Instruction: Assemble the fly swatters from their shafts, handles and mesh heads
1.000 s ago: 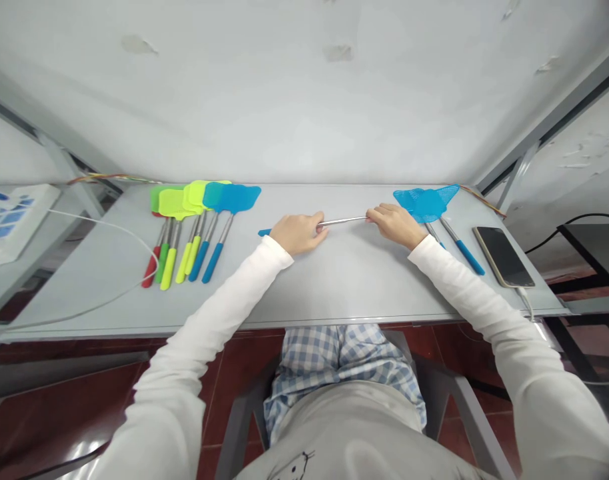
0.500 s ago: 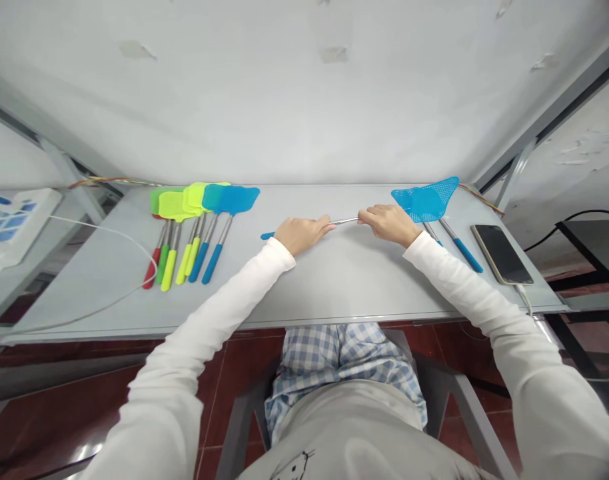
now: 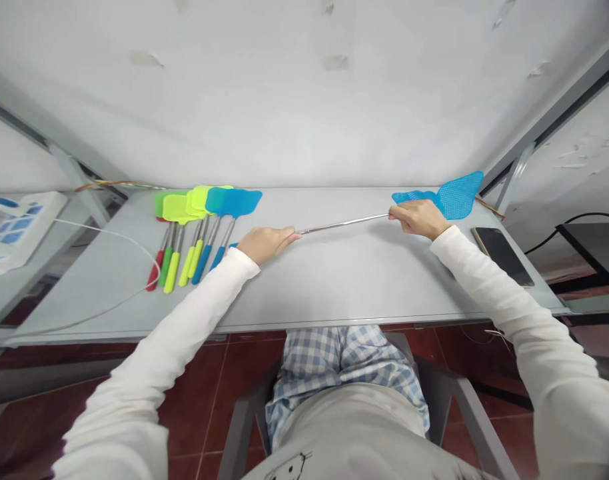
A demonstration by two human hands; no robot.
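My left hand (image 3: 269, 244) grasps the blue swatter (image 3: 344, 223) by its handle (image 3: 233, 245); my right hand (image 3: 418, 218) pinches its rod (image 3: 354, 222) near the head (image 3: 462, 193), over the table (image 3: 329, 287); extension appears largely done; whether more remains, I cannot tell; the swatter pile (image 3: 198, 200) shows shorter rods.

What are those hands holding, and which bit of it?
A blue fly swatter: the left hand holds its handle end, and the right hand holds the metal rod near the head.
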